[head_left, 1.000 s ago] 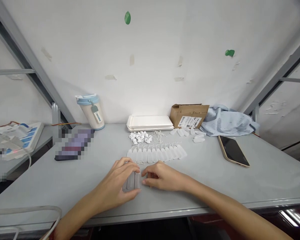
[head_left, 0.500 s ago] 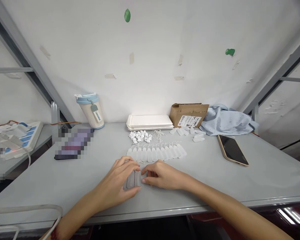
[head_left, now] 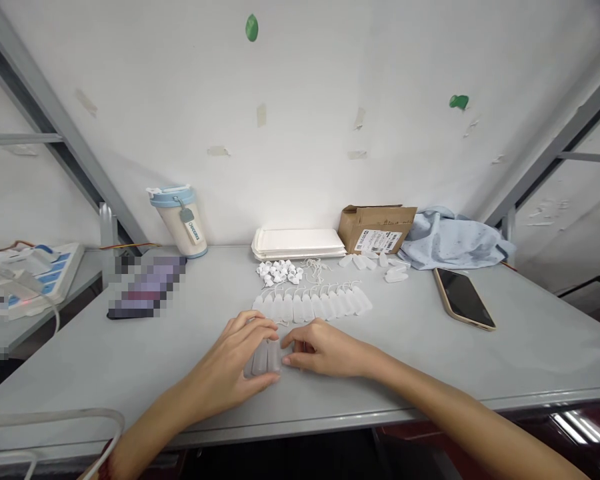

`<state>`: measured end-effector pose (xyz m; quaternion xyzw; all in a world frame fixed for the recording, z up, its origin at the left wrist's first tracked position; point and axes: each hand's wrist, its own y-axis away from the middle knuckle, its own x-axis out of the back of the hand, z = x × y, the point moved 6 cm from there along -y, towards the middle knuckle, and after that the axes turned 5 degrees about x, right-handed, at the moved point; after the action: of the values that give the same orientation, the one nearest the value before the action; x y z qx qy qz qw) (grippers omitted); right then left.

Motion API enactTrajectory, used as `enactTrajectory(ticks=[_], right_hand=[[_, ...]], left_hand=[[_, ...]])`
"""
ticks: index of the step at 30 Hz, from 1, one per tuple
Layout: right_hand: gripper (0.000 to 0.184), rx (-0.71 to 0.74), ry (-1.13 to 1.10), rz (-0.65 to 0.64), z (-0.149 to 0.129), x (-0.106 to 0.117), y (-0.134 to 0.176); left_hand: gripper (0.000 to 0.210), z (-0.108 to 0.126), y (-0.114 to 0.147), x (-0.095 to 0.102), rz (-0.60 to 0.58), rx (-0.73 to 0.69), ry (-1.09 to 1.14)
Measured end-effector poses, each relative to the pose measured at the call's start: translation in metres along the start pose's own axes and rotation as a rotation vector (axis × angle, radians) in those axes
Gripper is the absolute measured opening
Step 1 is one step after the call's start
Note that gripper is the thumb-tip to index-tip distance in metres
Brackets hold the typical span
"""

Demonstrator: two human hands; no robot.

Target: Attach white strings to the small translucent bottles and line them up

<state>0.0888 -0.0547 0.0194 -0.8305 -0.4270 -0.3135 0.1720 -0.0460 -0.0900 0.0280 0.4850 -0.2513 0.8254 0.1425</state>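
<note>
My left hand [head_left: 240, 357] arches over a few translucent plastic pieces [head_left: 261, 358] lying side by side on the grey table. Its fingertips are at their far ends and its thumb at their near ends. Part of the group is hidden under the palm. Just to the right, my right hand [head_left: 317, 350] rests on the table. Its fingers are curled, with thumb and index finger apart near the rightmost piece; I see nothing between them. Behind both hands is a row of similar translucent pieces [head_left: 316, 307] with strings at their far ends.
Behind the row lie small white parts [head_left: 280, 272], loose strings [head_left: 316, 269] and more translucent pieces [head_left: 364, 261]. Further back are a white stack [head_left: 300, 243], a cardboard box [head_left: 377, 229] and blue cloth [head_left: 450, 240]. A tumbler [head_left: 180, 223] and two phones flank them.
The view has shifted slightly. Both hands keep nearly the same pose around the translucent pieces.
</note>
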Motion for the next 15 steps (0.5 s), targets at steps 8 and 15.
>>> enactTrajectory(ticks=[8, 15], right_hand=[[0.026, 0.008, 0.006, -0.003, -0.0002, 0.0000, -0.0002], [0.026, 0.014, -0.004, -0.007, 0.0001, 0.0009, 0.0003]], left_hand=[[0.039, -0.0003, 0.0011, -0.0015, 0.001, -0.008, 0.041], [0.037, 0.0028, -0.0008, 0.0000, -0.035, -0.017, 0.056]])
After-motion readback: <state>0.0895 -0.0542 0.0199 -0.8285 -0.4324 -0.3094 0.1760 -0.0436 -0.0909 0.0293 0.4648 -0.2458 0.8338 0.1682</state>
